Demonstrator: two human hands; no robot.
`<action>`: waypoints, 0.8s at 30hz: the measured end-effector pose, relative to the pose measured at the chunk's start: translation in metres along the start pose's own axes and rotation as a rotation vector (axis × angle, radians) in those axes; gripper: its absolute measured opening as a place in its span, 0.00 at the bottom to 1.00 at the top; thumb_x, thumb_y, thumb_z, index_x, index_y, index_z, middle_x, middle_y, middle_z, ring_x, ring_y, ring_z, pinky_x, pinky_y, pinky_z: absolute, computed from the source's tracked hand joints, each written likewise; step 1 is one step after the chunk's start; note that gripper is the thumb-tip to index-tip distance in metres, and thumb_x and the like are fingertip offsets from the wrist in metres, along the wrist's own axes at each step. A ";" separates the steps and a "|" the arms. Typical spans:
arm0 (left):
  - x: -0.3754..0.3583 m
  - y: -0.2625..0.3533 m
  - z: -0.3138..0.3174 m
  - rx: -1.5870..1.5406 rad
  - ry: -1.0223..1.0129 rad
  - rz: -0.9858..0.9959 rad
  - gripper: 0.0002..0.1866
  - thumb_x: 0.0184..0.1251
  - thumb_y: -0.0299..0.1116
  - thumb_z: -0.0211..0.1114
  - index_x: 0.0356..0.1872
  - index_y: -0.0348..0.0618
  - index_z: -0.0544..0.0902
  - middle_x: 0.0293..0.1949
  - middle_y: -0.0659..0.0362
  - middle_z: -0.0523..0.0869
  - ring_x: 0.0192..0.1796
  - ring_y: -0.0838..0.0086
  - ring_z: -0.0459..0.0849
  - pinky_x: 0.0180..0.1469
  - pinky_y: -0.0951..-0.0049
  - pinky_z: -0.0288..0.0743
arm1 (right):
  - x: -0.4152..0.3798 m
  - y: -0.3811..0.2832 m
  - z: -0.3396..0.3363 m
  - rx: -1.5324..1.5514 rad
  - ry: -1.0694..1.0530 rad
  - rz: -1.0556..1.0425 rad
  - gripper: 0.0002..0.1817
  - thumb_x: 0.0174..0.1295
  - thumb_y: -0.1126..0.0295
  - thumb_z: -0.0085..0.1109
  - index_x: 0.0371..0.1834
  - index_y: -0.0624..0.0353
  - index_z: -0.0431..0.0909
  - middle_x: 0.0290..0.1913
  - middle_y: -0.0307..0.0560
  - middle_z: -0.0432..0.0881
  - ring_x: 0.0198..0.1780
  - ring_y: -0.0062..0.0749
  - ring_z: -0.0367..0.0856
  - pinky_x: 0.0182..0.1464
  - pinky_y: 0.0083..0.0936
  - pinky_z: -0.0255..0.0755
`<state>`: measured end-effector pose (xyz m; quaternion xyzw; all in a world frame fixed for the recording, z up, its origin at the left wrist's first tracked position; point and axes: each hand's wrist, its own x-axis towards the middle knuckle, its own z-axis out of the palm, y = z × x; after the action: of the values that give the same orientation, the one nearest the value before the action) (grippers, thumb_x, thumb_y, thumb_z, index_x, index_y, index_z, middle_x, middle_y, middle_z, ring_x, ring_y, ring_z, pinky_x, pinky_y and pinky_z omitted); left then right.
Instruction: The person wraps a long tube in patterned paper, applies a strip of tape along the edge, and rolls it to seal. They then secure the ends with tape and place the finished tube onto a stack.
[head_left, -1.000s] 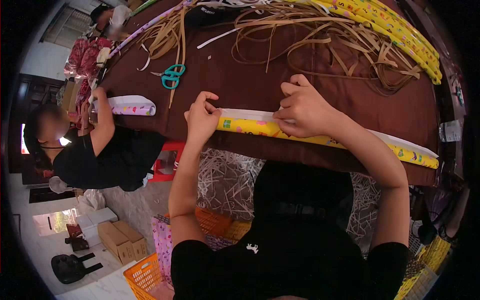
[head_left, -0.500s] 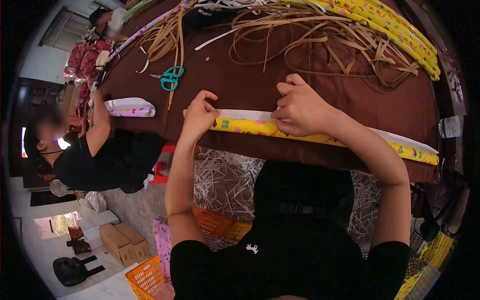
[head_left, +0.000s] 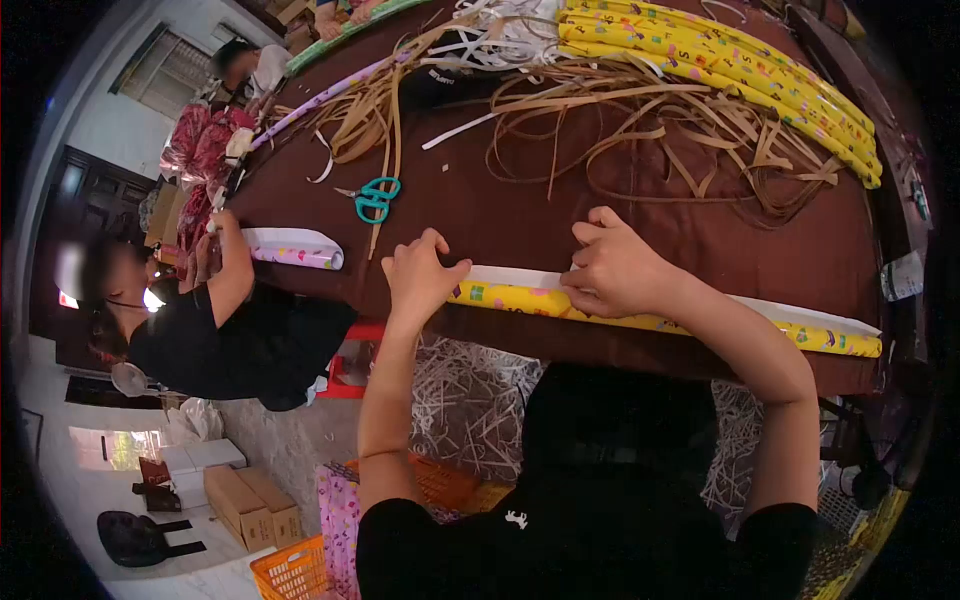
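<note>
A yellow patterned paper roll with a white edge strip along its far side lies near the table's front edge. At its left end is my left hand, thumb against the paper and the curled fingers spread apart from it. My right hand is closed on the roll near its middle, thumb and bent fingers at the white strip and the index finger raised. My right forearm covers part of the roll. Its right end shows beyond my elbow.
Teal-handled scissors lie left of my hands. Tangled brown strips and finished yellow rolls lie at the back. To the left a person works near a lilac roll. An orange basket stands below.
The whole view has shifted, so the table appears lower and further right. My left hand's thumb and index finger are further apart. My right hand stays near the roll's middle.
</note>
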<state>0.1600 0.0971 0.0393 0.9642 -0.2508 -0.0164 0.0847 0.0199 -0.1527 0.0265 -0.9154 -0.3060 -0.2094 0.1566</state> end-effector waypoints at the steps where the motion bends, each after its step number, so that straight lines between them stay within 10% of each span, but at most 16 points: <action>1: -0.004 0.004 0.000 -0.024 0.038 0.042 0.14 0.51 0.38 0.71 0.35 0.46 0.77 0.37 0.57 0.82 0.44 0.61 0.78 0.46 0.59 0.63 | 0.000 0.000 0.000 -0.003 -0.010 0.009 0.06 0.50 0.65 0.65 0.20 0.51 0.84 0.14 0.35 0.72 0.32 0.32 0.68 0.46 0.35 0.60; 10: -0.050 0.053 0.036 -0.237 0.367 0.607 0.09 0.59 0.29 0.64 0.40 0.39 0.80 0.39 0.53 0.82 0.44 0.58 0.80 0.49 0.59 0.74 | -0.001 0.000 0.001 -0.022 0.010 0.002 0.05 0.49 0.65 0.65 0.20 0.50 0.85 0.16 0.34 0.74 0.32 0.32 0.69 0.47 0.34 0.61; 24: -0.064 0.067 0.047 -0.092 0.472 0.624 0.18 0.56 0.39 0.65 0.43 0.38 0.82 0.44 0.48 0.80 0.48 0.53 0.78 0.53 0.54 0.71 | -0.001 0.000 0.003 -0.024 -0.038 0.019 0.05 0.48 0.63 0.66 0.23 0.50 0.85 0.17 0.34 0.74 0.35 0.32 0.70 0.51 0.36 0.62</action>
<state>0.0680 0.0630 0.0036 0.8141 -0.5044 0.2210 0.1843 0.0198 -0.1519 0.0238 -0.9239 -0.2979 -0.1940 0.1414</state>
